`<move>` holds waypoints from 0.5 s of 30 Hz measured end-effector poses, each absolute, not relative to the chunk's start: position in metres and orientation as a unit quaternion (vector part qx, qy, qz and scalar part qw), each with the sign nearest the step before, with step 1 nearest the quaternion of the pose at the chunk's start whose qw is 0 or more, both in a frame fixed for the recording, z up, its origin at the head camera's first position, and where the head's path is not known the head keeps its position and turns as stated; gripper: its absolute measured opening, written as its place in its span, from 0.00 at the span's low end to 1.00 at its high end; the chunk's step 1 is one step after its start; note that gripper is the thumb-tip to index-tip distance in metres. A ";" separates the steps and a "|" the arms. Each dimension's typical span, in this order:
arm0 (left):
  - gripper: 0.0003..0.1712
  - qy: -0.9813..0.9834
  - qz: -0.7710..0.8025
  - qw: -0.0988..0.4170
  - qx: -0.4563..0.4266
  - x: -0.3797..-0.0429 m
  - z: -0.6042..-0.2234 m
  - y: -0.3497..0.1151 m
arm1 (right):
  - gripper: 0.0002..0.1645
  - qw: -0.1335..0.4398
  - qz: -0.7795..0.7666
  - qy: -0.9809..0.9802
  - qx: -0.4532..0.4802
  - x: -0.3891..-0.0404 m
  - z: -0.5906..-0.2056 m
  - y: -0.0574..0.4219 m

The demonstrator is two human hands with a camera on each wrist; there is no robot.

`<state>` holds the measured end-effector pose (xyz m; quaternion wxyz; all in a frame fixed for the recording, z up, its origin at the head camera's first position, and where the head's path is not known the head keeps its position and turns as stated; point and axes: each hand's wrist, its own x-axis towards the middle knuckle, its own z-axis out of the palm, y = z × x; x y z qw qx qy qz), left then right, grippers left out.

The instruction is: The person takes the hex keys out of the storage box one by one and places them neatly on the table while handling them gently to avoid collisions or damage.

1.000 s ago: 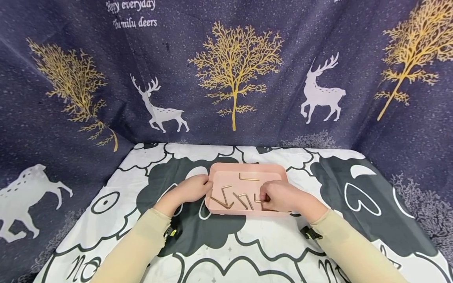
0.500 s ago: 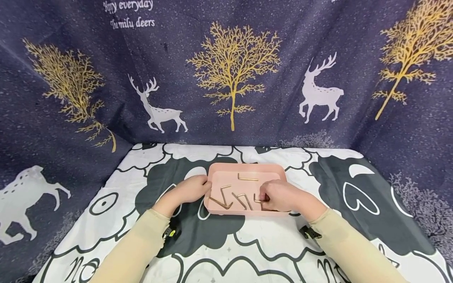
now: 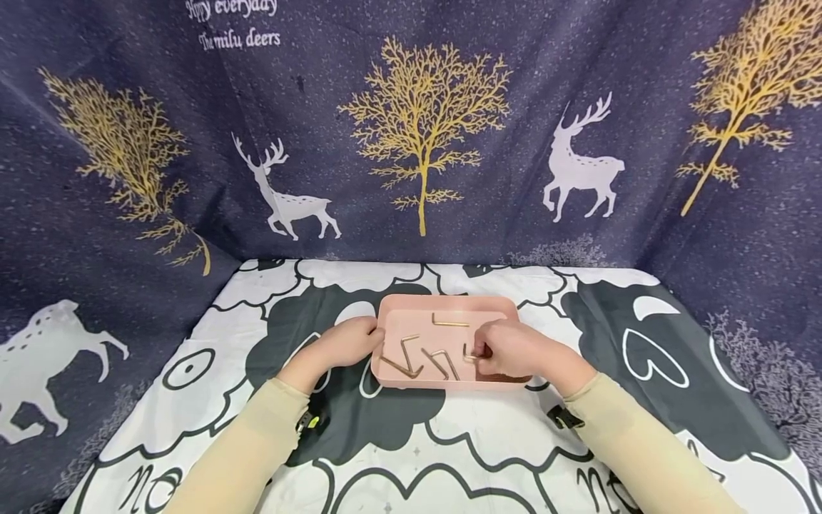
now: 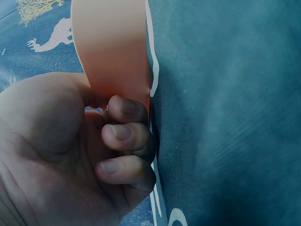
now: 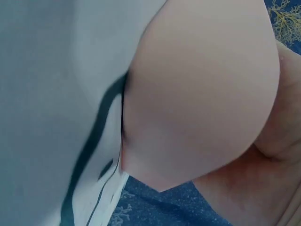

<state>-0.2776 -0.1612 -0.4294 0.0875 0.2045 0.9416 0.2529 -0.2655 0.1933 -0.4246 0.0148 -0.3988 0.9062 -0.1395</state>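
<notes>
A shallow pink tray [image 3: 449,303] holds several L-shaped, brass-coloured hex keys. My left hand [image 3: 349,341] pinches its left end. In the left wrist view the thumb of that hand lies over the rim of the tray [image 4: 113,52], with the other fingers curled against the outer wall. Inside the right half, my right hand [image 3: 516,348] pinches one hex key [image 3: 468,355], whose bent end shows past the fingertips. From the right wrist, the tray's end wall [image 5: 202,94] covers the fingers and leaves only part of the hand [image 5: 287,113] visible.
Toward the tray's back lies a single hex key [image 3: 451,325]. More lie at the left and middle, including a hex key [image 3: 407,350] and a crossing pair [image 3: 443,363]. A black-and-white patterned cloth [image 3: 411,457] covers the table, and a dark blue curtain [image 3: 379,214] hangs behind.
My right hand has shifted slightly up and to the right, with the hex key at its fingertips moving along. My left hand stays on the tray's end.
</notes>
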 end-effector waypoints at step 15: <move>0.22 0.940 0.259 0.087 0.203 -0.278 -0.431 -0.161 | 0.12 0.019 -0.157 0.928 -0.337 -0.277 -0.396 0.218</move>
